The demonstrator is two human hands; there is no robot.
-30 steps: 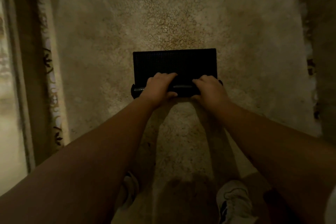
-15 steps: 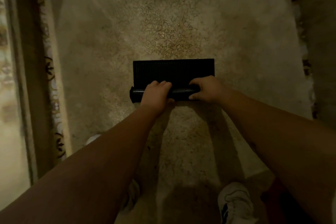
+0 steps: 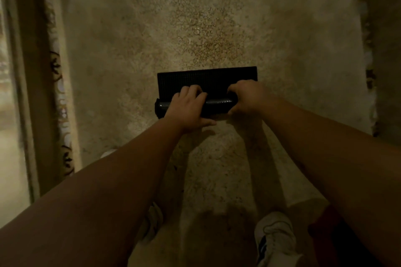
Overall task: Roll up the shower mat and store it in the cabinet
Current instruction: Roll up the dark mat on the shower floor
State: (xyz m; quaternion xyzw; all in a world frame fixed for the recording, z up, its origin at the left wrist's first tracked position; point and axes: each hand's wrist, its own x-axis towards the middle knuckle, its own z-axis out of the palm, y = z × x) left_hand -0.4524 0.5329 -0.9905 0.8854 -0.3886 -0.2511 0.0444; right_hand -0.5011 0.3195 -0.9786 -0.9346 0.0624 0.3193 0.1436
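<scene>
A black ribbed shower mat lies on a speckled stone floor in the head view. Its near part is wound into a thick dark roll, and a short flat strip still reaches away from me. My left hand grips the left half of the roll, fingers curled over its top. My right hand grips the roll's right end the same way. No cabinet shows in the frame.
The stone floor is bordered by a patterned tile strip and a raised frame on the left. A dark ragged edge runs down the right side. My white shoes stand below the arms.
The roll has advanced away from me and grown thicker. The flat strip of mat beyond it has become shorter. Both hands stayed on the roll and moved forward with it.
</scene>
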